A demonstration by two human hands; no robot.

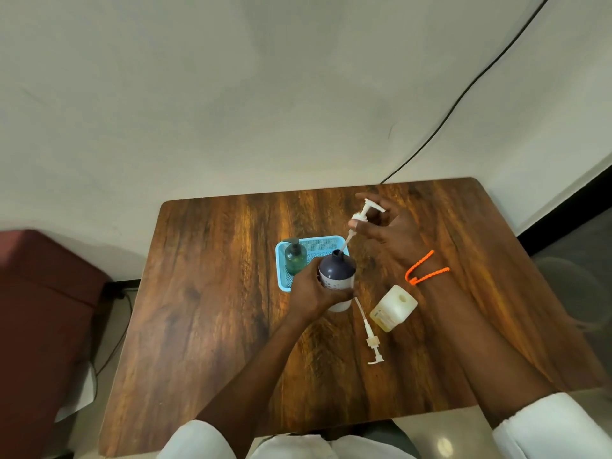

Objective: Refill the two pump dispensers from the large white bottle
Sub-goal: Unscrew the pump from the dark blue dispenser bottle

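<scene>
My left hand (pixel 314 288) grips a dark blue and white dispenser bottle (pixel 337 271) standing upright on the wooden table (pixel 215 293). My right hand (pixel 385 228) holds a white pump head (pixel 364 212) above it, tilted, with the pump's tube reaching into the bottle's open neck. A green pump dispenser (pixel 294 256) with a black pump stands in the left part of a light blue tray (pixel 326 243). A pale yellowish-white square bottle (pixel 392 308) with an open neck stands to the right. A second white pump (pixel 369 329) lies flat on the table beside it.
An orange band (pixel 422 270) is on my right wrist. The table stands against a white wall, with a black cable (pixel 463 94) running down behind it. A dark red seat (pixel 43 309) is at the left. White sleeves show at the bottom.
</scene>
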